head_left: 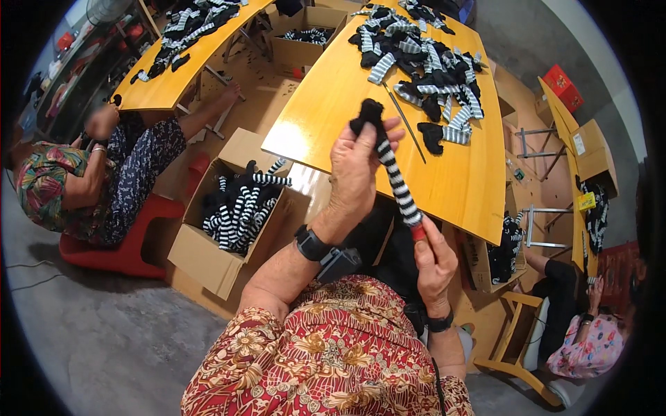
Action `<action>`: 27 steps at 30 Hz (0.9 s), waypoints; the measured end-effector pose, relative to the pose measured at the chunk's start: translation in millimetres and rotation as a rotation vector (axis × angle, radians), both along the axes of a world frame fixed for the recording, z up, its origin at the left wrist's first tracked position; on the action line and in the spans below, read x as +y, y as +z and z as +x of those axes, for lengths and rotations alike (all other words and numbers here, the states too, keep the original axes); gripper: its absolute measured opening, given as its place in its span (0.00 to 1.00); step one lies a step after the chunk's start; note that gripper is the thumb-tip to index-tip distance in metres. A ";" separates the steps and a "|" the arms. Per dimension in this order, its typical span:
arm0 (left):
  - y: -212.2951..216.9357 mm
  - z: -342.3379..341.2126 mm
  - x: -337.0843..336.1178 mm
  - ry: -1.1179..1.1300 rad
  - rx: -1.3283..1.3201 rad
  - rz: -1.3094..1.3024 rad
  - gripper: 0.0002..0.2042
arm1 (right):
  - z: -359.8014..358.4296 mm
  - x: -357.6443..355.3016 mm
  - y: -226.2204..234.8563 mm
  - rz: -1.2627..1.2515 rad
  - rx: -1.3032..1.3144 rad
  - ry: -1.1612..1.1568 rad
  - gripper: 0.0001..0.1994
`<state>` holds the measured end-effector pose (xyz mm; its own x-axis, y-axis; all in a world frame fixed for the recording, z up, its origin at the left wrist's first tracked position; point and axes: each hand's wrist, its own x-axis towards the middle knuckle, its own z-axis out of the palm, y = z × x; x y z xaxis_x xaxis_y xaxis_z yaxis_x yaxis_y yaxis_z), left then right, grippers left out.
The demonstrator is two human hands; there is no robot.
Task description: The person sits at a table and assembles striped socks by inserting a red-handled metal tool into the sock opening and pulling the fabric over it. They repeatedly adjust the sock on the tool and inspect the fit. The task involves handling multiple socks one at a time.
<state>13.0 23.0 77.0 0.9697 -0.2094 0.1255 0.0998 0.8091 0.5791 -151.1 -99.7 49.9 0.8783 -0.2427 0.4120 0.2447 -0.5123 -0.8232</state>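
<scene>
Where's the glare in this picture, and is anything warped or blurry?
Head view: glare whitens the near left part of the yellow table; head view: distortion curves straight edges toward the rim, with black corners; head view: the striped sock looks fairly clear, but a smudged patch blurs detail by the seated person at left.

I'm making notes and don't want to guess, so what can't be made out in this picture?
All in the head view:
Red piece at the striped sock's lower end: partly hidden by the right hand.
Black end: partly covered by the left hand.
Bottom of the open box: hidden under heaped socks.
Far end of the left table: cut off by the upper edge.
</scene>
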 end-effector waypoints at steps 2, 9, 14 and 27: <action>0.2 5.8 0.3 0.000 0.008 -0.050 0.15 | -0.7 6.9 2.0 -0.163 -0.130 -0.018 0.18; -13.0 -6.7 -27.2 -0.014 -0.029 -0.034 0.15 | 22.8 22.2 -11.5 -0.214 -0.264 -0.110 0.19; -9.6 6.1 -1.1 -0.062 -0.035 0.179 0.17 | 16.1 0.2 -8.4 -0.316 -0.199 -0.070 0.19; -17.4 21.4 -6.9 0.081 -0.290 0.446 0.06 | 28.9 12.3 5.0 -0.549 -0.251 -0.182 0.22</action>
<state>34.4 16.1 59.6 0.9239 -0.2298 0.3061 -0.1673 0.4768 0.8630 -122.2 -87.3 54.9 0.7032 -0.0736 0.7072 0.2658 -0.8953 -0.3574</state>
